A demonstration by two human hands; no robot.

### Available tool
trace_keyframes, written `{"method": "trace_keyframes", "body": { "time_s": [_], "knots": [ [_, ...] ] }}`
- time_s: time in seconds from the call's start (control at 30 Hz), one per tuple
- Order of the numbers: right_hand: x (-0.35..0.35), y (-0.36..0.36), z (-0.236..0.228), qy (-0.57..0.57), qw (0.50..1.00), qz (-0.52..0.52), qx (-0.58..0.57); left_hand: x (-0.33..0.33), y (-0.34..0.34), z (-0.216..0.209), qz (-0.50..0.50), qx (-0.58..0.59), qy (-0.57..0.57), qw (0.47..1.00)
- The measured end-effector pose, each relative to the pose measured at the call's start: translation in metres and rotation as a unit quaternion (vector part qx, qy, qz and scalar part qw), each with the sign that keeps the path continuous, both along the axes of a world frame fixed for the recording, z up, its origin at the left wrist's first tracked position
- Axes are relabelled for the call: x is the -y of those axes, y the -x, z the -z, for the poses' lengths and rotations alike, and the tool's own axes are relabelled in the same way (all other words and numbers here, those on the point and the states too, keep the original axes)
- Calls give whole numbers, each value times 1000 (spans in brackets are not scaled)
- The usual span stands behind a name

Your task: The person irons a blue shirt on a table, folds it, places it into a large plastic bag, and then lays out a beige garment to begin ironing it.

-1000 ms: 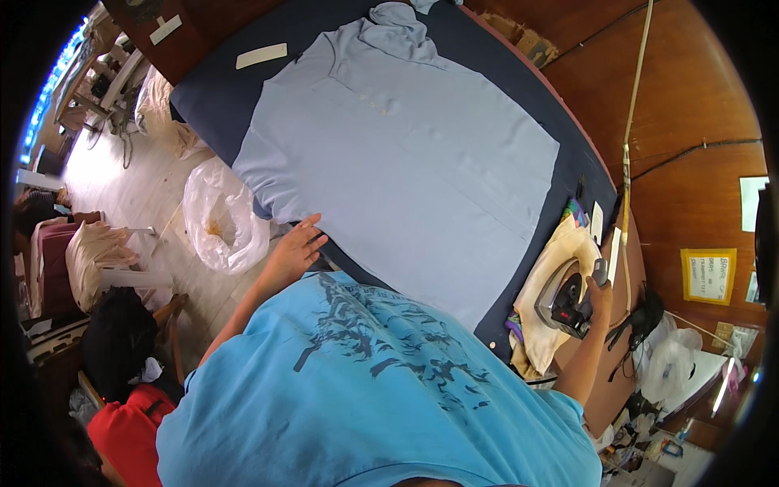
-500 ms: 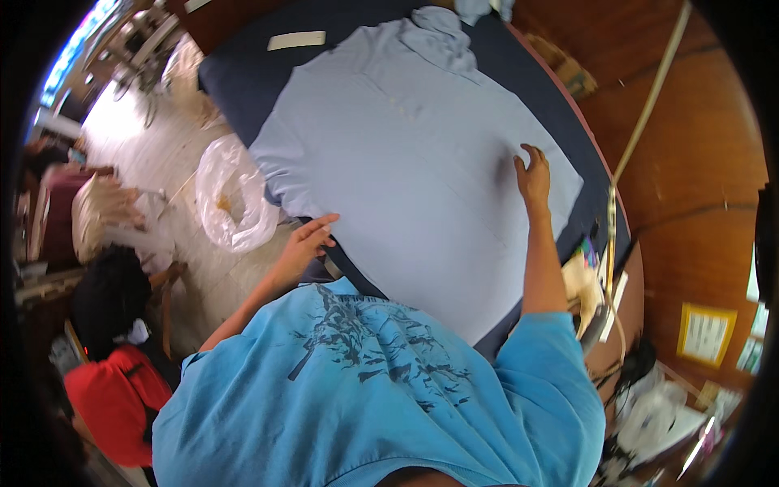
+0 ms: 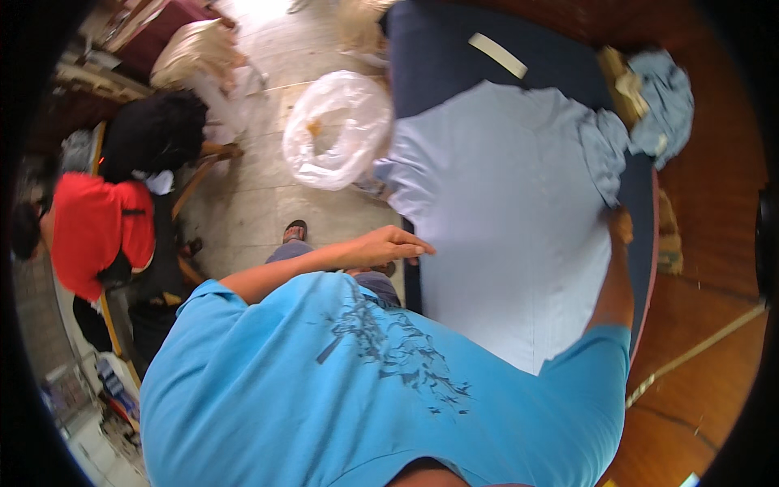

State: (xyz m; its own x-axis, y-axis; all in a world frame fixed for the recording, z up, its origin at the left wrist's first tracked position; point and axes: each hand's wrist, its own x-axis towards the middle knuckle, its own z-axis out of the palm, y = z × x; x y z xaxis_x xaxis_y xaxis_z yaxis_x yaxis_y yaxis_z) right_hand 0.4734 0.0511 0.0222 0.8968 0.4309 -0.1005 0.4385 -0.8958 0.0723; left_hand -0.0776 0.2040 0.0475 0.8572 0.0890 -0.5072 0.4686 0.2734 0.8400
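A light blue short-sleeved shirt [image 3: 511, 211] lies spread on a dark navy padded table [image 3: 430, 61], its lower end toward me. My left hand [image 3: 398, 246] reaches in from the left at the shirt's left edge. Its fingers are stretched out and it holds nothing. At the shirt's right edge, just below the bunched right sleeve [image 3: 602, 154], is my right hand [image 3: 621, 225]. Its fingers are mostly hidden and blurred, so whether they grip the cloth does not show.
A white strip [image 3: 497, 55] lies at the table's far end. Another crumpled blue garment [image 3: 661, 105] sits off the far right corner, near a wooden wall [image 3: 706, 243]. To the left, a clear plastic bag [image 3: 337, 130] stands on the floor. A person in red [image 3: 97, 227] sits farther left.
The view has swung left, so the table appears farther right. My right hand has moved from over the shirt to its right edge beside the sleeve. The left hand stays near the left edge.
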Motion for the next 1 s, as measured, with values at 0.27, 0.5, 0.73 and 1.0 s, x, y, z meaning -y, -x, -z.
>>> {"method": "trace_keyframes", "body": {
  "time_s": [0.27,0.5,0.73,1.0],
  "knots": [
    [-104,62,-123,-576,701,53,-417,-92,81,25,-346,133,121,921],
    [-249,230,-195,-451,825,-214,-265,-287,231,-22,-490,322,7,810],
    [-395,351,-189,-441,863,-172,-175,-463,349,-73,-511,355,-127,772],
    [-568,415,-162,-644,619,-148,-425,-645,429,-97,-554,374,-211,713]
  ]
}}
